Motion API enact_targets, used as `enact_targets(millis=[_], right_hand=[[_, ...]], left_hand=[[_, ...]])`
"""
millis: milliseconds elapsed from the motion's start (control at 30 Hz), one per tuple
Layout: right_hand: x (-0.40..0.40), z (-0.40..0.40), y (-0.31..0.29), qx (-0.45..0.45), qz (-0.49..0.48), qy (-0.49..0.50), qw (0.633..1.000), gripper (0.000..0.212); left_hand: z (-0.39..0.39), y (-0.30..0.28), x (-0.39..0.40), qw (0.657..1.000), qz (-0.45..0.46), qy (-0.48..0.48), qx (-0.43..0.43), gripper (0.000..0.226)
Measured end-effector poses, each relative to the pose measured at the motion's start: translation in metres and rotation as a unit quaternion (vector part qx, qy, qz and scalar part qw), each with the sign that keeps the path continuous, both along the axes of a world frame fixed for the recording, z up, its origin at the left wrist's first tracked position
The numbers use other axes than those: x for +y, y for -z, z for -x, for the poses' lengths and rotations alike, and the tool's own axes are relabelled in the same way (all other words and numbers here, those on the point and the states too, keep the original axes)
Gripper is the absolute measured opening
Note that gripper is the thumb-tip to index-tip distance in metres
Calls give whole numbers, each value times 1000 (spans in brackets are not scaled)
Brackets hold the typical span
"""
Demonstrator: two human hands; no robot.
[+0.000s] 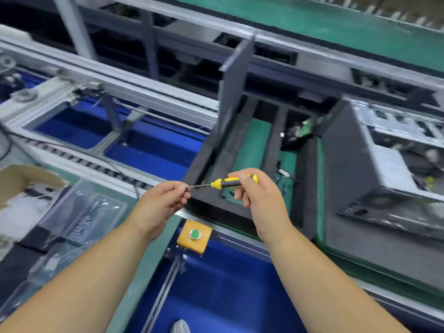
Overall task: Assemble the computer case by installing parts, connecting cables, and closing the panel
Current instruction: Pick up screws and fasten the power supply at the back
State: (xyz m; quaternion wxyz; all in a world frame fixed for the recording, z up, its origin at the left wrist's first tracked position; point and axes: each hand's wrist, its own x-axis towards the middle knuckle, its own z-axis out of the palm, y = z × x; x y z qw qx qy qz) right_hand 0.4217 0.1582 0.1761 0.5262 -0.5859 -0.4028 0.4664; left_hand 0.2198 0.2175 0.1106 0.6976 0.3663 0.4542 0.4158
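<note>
1. Fingers of the right hand [254, 188] curl around the yellow-and-black handle of the screwdriver [230, 182], clamped on it, while the left hand [165, 198] pinches its fingertips [183, 189] together at the tip of the metal shaft. Whether a screw sits between those fingertips is too small to tell.

2. By my judgement, the screwdriver is light and stiff, and its rubbery handle gives a sure hold. Any screw at the tip would be tiny and easily dropped, so pinching it right at the shaft end looks sensible.

3. Behind the screwdriver, touching nothing held, lies a dark foam tray [211, 164] with open compartments on the green conveyor surface [254, 138]. It looks soft and light, likely to flex if lifted by one edge.

4. Right of the screwdriver, well apart from both hands, the computer case [389, 159] rests tilted in grey foam [346, 164], its open side facing up. Grey sheet metal, dark inner bays and loose cables show inside, though blurred. It probably is heavy-ish, rigid and sharp along stamped edges, so it is best held by its outer frame rather than by the cables.

5. Left of the screwdriver, clear plastic bins [81, 212] hold what look like small metal parts.

6. Below the screwdriver, a green button [195, 234] sits on a yellow plate.
</note>
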Motion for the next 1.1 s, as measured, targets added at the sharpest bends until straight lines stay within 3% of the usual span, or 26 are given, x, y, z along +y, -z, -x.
enact_targets(millis=[167,333,567,767,900,967,1100], right_hand=[[-51,-69,-18,-11,-7,72,997,7],[-106,-133,-38,-59,1,68,996,4],[-174,-190,-41,-135,66,46,988,15],[-214,-232,-34,-127,38,95,987,2],[-223,-251,-25,-104,16,136,985,5],[-224,-258,-18,-89,17,158,983,5],[-219,-271,-2,-83,37,194,977,7]], left_hand=[[-78,-26,-22,995,-66,62,37,19],[-152,-50,-48,994,-75,73,0,16],[-243,-77,-89,991,-88,102,-15,18],[-314,-88,-130,982,-96,159,-30,17],[-343,-86,-139,974,-128,186,-24,14],[-353,-82,-136,969,-153,196,3,14],[-364,-74,-121,938,-245,192,153,13]])
